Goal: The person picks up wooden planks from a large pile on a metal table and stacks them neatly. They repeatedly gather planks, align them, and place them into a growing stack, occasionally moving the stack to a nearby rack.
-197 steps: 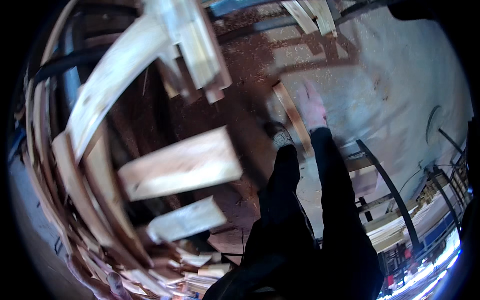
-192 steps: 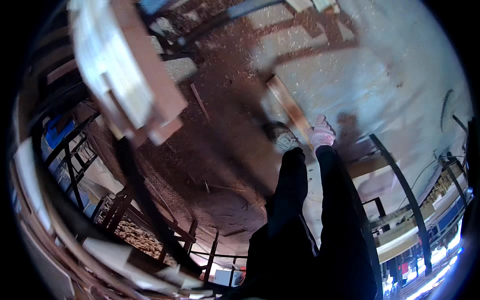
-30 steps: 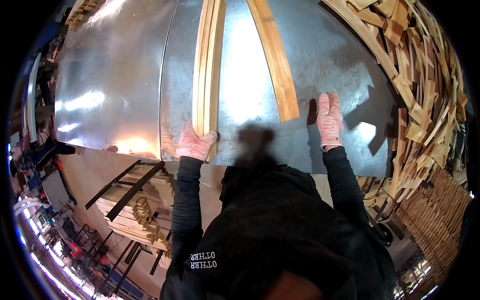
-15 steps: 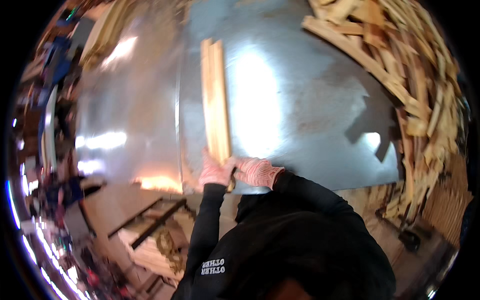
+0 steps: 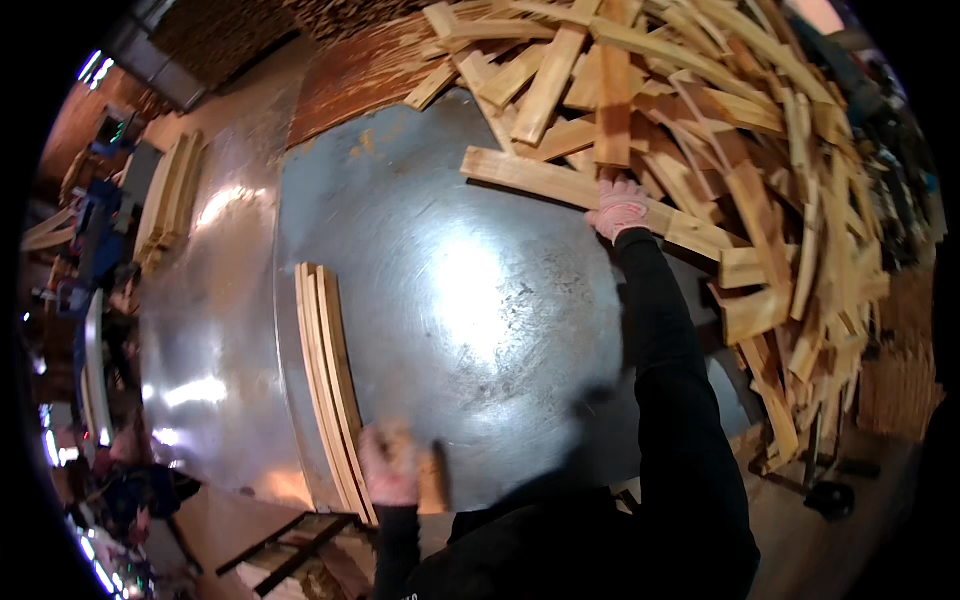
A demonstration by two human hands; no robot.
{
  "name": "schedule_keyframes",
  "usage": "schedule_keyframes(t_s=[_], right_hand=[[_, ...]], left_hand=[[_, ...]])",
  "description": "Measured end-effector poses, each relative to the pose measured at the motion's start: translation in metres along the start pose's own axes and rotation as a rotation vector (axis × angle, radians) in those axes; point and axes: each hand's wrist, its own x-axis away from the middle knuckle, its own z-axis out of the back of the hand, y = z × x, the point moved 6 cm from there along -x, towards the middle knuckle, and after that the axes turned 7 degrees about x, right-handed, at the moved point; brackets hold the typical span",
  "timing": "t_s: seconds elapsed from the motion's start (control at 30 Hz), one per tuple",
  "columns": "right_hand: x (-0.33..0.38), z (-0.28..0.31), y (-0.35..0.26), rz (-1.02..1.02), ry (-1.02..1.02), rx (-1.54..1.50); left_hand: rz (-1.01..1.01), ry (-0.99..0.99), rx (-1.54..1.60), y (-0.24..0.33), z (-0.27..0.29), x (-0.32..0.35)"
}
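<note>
By the metal tabletop (image 5: 380, 220), right hand (image 5: 620, 206) spans 1 plank (image 5: 530, 177), grip unclear

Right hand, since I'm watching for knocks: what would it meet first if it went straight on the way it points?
Just beyond the right hand, probably the near end of the darker brown board, though depth is unclear.

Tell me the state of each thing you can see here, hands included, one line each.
Left hand: gloved, blurred, next to the strips; grip unclear.
Right hand: gloved, at the long board; grip unclear.
Strips: lying side by side, lengthwise.
Long board: lying along the pile's edge.
Pile: jumbled, pieces crossing.
Table: bare metal mid-top, scuffed, reflecting light.
Far stack: lined up lengthwise.
</note>
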Motion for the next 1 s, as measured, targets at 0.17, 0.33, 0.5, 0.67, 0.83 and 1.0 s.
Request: schedule_keyframes(t_s=[0.17, 0.33, 0.5, 0.67, 0.83, 1.0], right_hand=[[0.043, 0.045, -0.074, 0.115, -0.279, -0.962], [0.125, 0.07, -0.14, 0.087, -0.404, -1.029], [0.035, 0.028, -0.032, -0.092, 0.301, -0.415], [-0.019, -0.043, 0.031, -0.161, -0.063, -0.193], [0.105, -0.047, -0.068, -0.153, -0.116, -0.604], [0.269, -0.026, -0.109, -0.01, -0.672, -0.907]], left_hand=[[0.048, -0.373, 0.385, 0.033, -0.172, -0.006], [0.031, -0.523, 0.709, 0.107, -0.234, -0.035], [0.421, -0.232, 0.868, 0.069, -0.207, -0.042], [0.579, -0.103, 0.598, 0.042, -0.207, -0.066], [0.297, 0.289, -0.044, 0.11, -0.252, -0.134], [0.097, -0.421, -0.638, 0.007, -0.279, -0.179]])
